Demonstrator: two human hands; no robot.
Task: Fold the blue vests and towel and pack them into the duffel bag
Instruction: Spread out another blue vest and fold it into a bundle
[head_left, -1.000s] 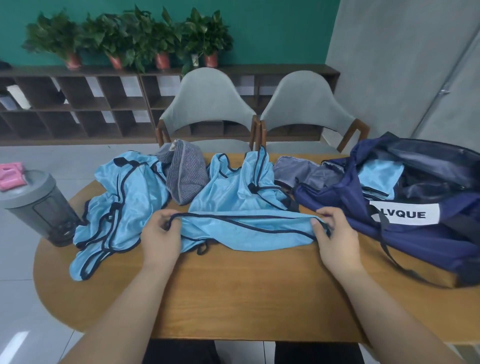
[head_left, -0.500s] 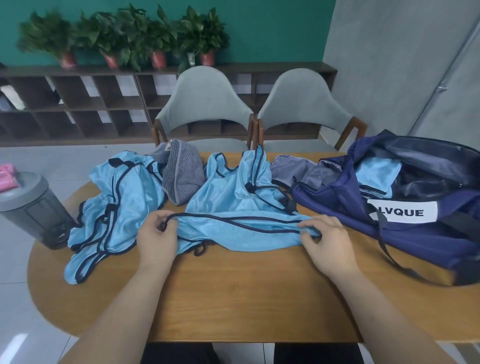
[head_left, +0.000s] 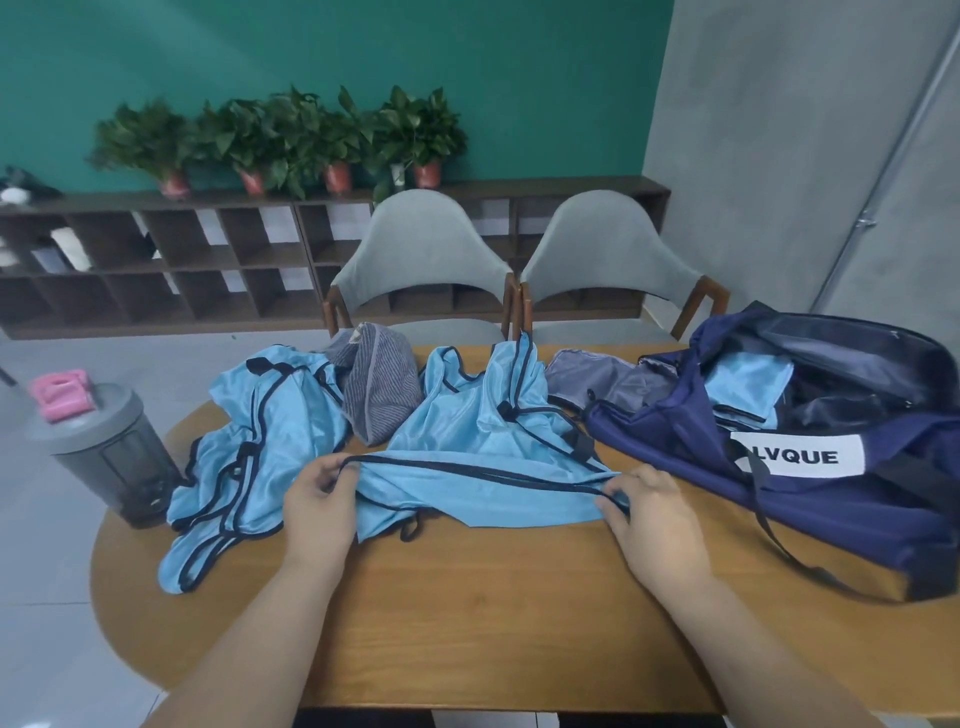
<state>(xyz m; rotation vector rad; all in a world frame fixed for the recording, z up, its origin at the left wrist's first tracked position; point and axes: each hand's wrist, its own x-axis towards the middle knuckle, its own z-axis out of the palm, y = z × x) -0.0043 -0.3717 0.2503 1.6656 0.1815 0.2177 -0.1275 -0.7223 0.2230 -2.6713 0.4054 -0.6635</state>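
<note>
Pinching vest (head_left: 483, 436): left hand (head_left: 317, 512), right hand (head_left: 657, 525), fingers (head_left: 613, 506) half-hidden.

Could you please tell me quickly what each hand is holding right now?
Left hand: pinches the trimmed edge of the middle blue vest.
Right hand: pinches the same vest's edge at its right end.

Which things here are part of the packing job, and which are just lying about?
Job: middle vest, pinched by left hand and right hand; left vest; striped towel; duffel bag, one folded vest inside.
Lying about: grey bottle, chairs, potted plants.
</note>
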